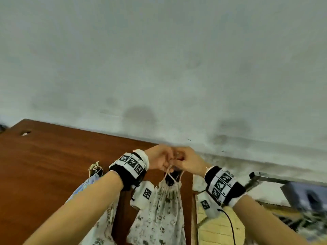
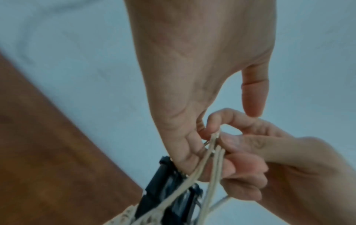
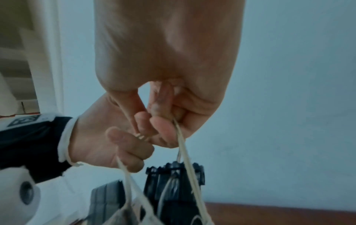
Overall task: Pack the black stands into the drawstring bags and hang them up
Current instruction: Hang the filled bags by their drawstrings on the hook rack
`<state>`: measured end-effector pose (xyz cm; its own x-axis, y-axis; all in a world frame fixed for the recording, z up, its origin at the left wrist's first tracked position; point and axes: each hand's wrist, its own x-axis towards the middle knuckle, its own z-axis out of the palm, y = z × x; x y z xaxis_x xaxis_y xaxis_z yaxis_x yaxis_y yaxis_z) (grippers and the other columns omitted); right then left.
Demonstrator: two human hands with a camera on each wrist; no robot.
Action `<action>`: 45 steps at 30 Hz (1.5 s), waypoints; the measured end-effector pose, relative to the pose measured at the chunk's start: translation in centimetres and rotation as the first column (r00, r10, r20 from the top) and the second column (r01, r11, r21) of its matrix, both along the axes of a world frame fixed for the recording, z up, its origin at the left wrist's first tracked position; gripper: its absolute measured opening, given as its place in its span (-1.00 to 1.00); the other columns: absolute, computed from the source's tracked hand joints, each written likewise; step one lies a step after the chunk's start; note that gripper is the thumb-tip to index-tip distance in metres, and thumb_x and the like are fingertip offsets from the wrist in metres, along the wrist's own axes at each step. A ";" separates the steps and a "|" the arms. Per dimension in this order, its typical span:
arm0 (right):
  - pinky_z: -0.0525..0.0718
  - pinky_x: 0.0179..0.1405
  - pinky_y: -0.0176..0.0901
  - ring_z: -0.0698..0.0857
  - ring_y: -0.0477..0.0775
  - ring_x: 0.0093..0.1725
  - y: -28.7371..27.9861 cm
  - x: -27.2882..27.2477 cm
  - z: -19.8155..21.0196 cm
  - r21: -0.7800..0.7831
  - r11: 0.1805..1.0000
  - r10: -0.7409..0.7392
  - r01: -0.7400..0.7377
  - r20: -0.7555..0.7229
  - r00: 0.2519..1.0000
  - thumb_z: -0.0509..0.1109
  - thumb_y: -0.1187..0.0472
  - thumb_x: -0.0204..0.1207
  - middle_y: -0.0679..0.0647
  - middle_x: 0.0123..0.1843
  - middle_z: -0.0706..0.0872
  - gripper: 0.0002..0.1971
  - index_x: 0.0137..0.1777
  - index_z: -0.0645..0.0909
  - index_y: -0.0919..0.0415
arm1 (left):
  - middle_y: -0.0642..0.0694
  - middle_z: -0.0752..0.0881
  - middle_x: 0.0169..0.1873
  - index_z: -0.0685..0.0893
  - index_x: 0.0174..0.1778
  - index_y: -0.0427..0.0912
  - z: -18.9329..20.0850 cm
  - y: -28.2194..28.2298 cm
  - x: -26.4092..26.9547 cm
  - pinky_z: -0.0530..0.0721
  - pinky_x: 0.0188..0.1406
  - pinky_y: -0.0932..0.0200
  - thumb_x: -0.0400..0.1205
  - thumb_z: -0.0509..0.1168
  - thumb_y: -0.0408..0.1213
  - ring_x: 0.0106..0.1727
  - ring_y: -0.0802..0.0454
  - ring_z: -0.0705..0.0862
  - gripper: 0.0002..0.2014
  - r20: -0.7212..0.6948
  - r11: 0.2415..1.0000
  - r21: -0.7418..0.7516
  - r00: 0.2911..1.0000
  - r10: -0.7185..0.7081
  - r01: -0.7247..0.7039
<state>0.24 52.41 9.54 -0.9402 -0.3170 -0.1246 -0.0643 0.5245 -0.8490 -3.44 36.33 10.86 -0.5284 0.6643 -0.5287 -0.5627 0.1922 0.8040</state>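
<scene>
A white drawstring bag [image 1: 162,209] with a dark print hangs from its pale cords [image 2: 212,153] in front of the wall. The top of a black stand [image 1: 170,179] pokes out of its gathered mouth, and the stand [image 3: 173,181] also shows in both wrist views [image 2: 167,188]. My left hand [image 1: 162,158] and right hand [image 1: 184,159] meet just above the bag. Each pinches the cords. In the right wrist view my right hand [image 3: 163,118] pinches one pair of strands while the left hand [image 3: 131,146] curls round another. A thin metal piece [image 2: 205,142] shows between the fingers.
A reddish-brown wooden panel [image 1: 53,165] fills the left side below the grey wall [image 1: 159,68]. Two more bags hang at the left, one blue [image 1: 88,183] and one printed [image 1: 106,220]. At the right are a yellow surface [image 1: 217,230] and a metal frame [image 1: 265,175].
</scene>
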 end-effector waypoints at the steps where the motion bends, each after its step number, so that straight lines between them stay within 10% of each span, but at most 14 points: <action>1: 0.70 -0.15 -0.06 0.75 -0.02 -0.25 0.5 0.9 1.3 -0.011 0.999 -0.050 0.049 -0.045 0.998 0.52 0.21 0.40 0.12 -0.20 0.81 -0.72 -0.11 0.64 -0.27 | -0.07 0.52 -0.40 0.57 -0.14 -0.18 1.4 0.8 0.2 0.63 -0.22 0.09 0.36 0.15 -0.43 -0.49 0.04 0.51 -0.79 -0.040 0.998 0.013 0.997 -0.060 0.061; 8: 0.70 -0.26 -0.06 0.78 0.03 -0.31 4.4 9.5 6.8 -0.076 0.922 -0.388 0.380 -0.155 0.909 0.61 0.16 0.36 0.11 -0.26 0.83 -0.57 0.03 0.39 0.13 | -0.24 0.56 -0.46 0.47 -0.04 -0.25 8.8 8.4 4.0 0.48 -0.46 0.15 0.39 0.27 -0.45 -0.59 -0.07 0.59 -0.76 -0.398 0.892 -0.298 0.805 -0.439 0.339; 15: 0.61 -0.16 -0.18 0.62 -0.05 -0.33 11.5 17.9 10.0 -0.181 0.835 -0.545 0.520 -0.140 0.827 0.43 0.02 0.55 0.03 -0.32 0.67 -0.63 0.32 0.49 -0.01 | -0.12 0.48 -0.57 0.48 0.05 -0.24 13.5 16.6 9.3 0.36 -0.57 0.24 0.55 0.22 -0.47 -0.58 0.01 0.37 -0.82 -0.607 0.869 -0.286 0.625 -0.491 0.404; 19: 0.51 -0.35 -0.20 0.56 -0.08 -0.45 15.3 22.0 11.3 -0.144 0.750 -0.660 0.646 -0.236 0.713 0.37 0.22 0.62 0.07 -0.42 0.64 -0.95 0.02 0.66 0.11 | -0.05 0.49 -0.63 0.46 0.08 -0.19 14.8 21.8 12.5 0.36 -0.64 0.31 0.50 0.18 -0.54 -0.69 0.11 0.37 -0.73 -0.682 0.881 -0.208 0.583 -0.443 0.425; 26: 0.43 -0.38 -0.44 0.47 -0.19 -0.46 20.2 29.6 10.3 -0.171 0.567 -0.823 0.805 -0.163 0.545 0.24 0.12 0.70 -0.19 -0.47 0.56 -0.73 -0.26 0.52 0.10 | -0.11 0.49 -0.56 0.47 0.01 -0.20 13.7 29.0 18.6 0.42 -0.60 0.27 0.53 0.16 -0.56 -0.60 0.04 0.41 -0.78 -0.674 0.842 -0.197 0.554 -0.489 0.503; 30: 0.59 -0.15 -0.12 0.62 0.09 -0.28 23.8 33.6 8.7 -0.304 0.408 -0.905 0.861 -0.009 0.426 0.30 0.19 0.67 0.08 -0.35 0.68 -0.79 -0.19 0.60 0.22 | -0.16 0.55 -0.55 0.49 -0.12 -0.18 12.8 33.1 22.7 0.47 -0.62 0.23 0.55 0.22 -0.55 -0.67 0.06 0.50 -0.83 -0.674 0.776 -0.237 0.476 -0.565 0.585; 33: 0.48 -0.34 -0.23 0.48 0.00 -0.44 27.2 36.5 7.7 -0.364 0.299 -0.933 0.882 0.082 0.350 0.30 0.24 0.67 0.07 -0.46 0.52 -0.82 -0.15 0.56 0.30 | -0.18 0.58 -0.54 0.52 -0.16 -0.20 12.8 36.5 25.7 0.55 -0.54 0.21 0.54 0.25 -0.55 -0.66 0.05 0.57 -0.85 -0.659 0.706 -0.286 0.402 -0.636 0.648; 38: 0.42 -0.36 -0.26 0.46 -0.03 -0.46 32.6 40.3 6.3 -0.414 0.310 -0.921 0.856 0.092 0.379 0.45 0.15 0.56 0.03 -0.50 0.54 -0.84 -0.21 0.68 0.19 | -0.02 0.68 -0.63 0.50 0.06 -0.27 13.3 42.4 29.7 0.53 -0.65 0.36 0.58 0.31 -0.48 -0.64 0.16 0.65 -0.81 -0.627 0.596 -0.404 0.264 -0.733 0.694; 45: 0.47 -0.32 -0.27 0.49 -0.07 -0.45 40.3 42.5 4.6 -0.383 0.404 -0.881 0.831 0.082 0.466 0.39 0.21 0.61 0.02 -0.47 0.57 -0.84 -0.19 0.73 0.18 | -0.10 0.73 -0.54 0.49 0.15 -0.33 9.9 49.7 30.7 0.60 -0.48 0.29 0.61 0.32 -0.47 -0.52 0.10 0.70 -0.77 -0.567 0.660 -0.397 0.394 -0.723 0.638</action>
